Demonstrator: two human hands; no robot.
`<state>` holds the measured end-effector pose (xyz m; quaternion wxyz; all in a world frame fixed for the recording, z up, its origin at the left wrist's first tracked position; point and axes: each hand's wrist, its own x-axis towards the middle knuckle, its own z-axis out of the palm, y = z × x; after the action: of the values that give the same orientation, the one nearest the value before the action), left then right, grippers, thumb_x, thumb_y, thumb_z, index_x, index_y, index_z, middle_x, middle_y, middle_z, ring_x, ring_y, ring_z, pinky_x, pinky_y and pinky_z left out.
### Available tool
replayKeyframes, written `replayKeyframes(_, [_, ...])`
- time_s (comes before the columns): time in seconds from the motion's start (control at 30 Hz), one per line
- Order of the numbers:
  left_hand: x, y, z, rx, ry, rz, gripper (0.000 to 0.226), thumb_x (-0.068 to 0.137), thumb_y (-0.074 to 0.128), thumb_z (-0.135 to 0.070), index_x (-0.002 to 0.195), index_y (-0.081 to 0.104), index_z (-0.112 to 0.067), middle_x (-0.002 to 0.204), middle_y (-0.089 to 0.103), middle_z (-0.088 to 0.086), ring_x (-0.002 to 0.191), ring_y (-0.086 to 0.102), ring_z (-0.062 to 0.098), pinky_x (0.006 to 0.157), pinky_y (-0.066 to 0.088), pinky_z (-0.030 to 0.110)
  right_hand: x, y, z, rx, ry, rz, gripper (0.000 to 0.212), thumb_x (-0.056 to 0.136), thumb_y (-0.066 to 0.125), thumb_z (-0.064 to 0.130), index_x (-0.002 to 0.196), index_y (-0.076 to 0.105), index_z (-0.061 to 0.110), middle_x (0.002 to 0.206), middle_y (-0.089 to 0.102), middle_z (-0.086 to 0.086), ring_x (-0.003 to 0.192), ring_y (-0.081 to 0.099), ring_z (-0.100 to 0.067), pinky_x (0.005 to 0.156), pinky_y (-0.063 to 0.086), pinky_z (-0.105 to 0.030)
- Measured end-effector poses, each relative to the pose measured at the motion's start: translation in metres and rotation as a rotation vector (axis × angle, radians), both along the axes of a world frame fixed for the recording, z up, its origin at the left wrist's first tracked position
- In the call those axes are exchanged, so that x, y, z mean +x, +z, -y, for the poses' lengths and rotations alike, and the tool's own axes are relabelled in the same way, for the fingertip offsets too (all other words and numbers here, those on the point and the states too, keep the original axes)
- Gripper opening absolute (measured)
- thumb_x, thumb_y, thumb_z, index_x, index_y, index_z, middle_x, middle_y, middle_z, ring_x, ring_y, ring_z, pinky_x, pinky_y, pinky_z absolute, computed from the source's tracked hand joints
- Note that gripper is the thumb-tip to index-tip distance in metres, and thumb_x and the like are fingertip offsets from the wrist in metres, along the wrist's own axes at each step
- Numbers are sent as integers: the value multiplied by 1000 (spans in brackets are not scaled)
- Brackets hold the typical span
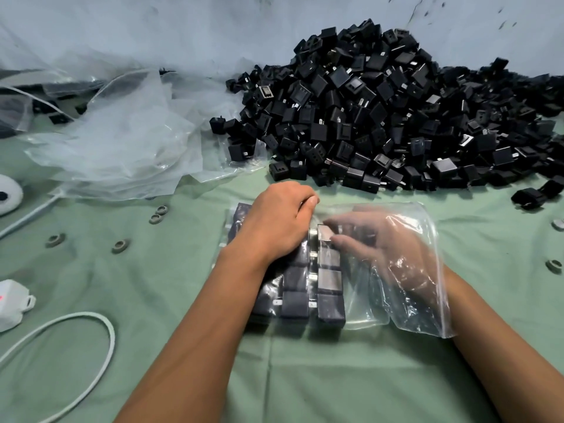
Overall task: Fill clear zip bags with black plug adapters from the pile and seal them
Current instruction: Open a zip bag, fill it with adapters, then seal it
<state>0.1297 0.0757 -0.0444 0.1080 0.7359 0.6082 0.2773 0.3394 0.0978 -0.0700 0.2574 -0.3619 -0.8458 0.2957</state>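
Observation:
A clear zip bag [427, 227] lies on the green cloth in front of me. Its left part holds neat rows of black plug adapters [329, 306]. My left hand [274, 221] rests on top of the bag over those rows, its fingers curled round the bag's far edge. My right hand [387, 248] is inside the bag, seen through the plastic. Its fingertips pinch one adapter [324, 232] at the far end of the right-hand row. The big pile of loose black adapters [381, 117] lies just beyond the bag.
A heap of empty clear bags [122, 141] lies at the back left. A white cable [91, 325] loops at the front left beside a white device [9, 303]. Small grey rings [120, 246] dot the cloth. Two stray adapters [537, 193] lie at the right.

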Motion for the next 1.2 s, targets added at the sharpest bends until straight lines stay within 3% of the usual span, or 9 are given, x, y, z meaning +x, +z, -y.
replayKeyframes(0.1, [0,2,2,10,10,-15,28,106,48,-23,107,74,-11,104,70,3,101,61,21,93,48,43,-1,0,-2,-35,56,-17,29,98,60,23,122,71,11,74,63,2,52,54,-11,47,44,-32])
replayKeyframes(0.2, [1,4,3,38,18,-40,28,106,48,-23,108,73,-12,107,70,3,104,60,22,94,47,43,-2,5,-2,32,137,-46,22,101,55,5,116,70,1,69,64,1,52,57,-24,41,44,-36])
replayKeyframes(0.33, [5,5,5,33,17,-54,28,107,47,-24,112,73,-14,112,68,1,109,58,20,97,46,41,-3,8,-10,-62,189,-16,28,95,60,7,120,66,-3,69,62,12,52,60,-19,50,51,-53])
replayKeyframes(0.47, [7,4,5,33,8,-56,28,106,48,-23,116,72,-15,115,68,0,111,58,19,99,45,40,-2,4,-1,31,87,-8,30,102,57,10,131,61,17,80,62,15,59,60,-6,49,48,-22])
replayKeyframes(0.6, [10,3,6,33,4,-58,26,105,49,-22,117,72,-16,116,67,-1,112,58,18,99,46,40,-6,6,7,114,35,61,30,100,62,15,128,68,22,92,62,4,67,55,0,59,46,-12])
replayKeyframes(0.7, [11,2,6,16,-1,-72,27,105,49,-22,121,70,-17,120,66,-1,115,57,18,101,46,41,-3,9,6,91,47,77,33,100,56,31,132,63,26,93,57,10,69,52,2,62,43,-11])
replayKeyframes(0.8, [11,1,5,2,6,-65,27,105,49,-21,123,70,-18,122,66,-2,116,57,18,102,47,41,6,11,6,52,74,78,59,88,53,56,140,60,27,101,58,8,69,55,-2,63,44,-11])
replayKeyframes(0.97, [10,1,5,-10,13,-42,27,105,49,-21,123,70,-19,122,66,-3,115,58,16,101,48,41,6,12,5,74,171,60,60,83,60,58,136,59,28,113,61,0,72,57,4,59,46,-9])
replayKeyframes(1.2, [10,2,4,-17,14,-35,28,106,48,-20,123,70,-18,122,66,-2,115,58,16,101,48,41,11,10,5,-28,189,-44,56,88,65,45,135,64,17,116,64,-2,66,65,-22,55,59,-43])
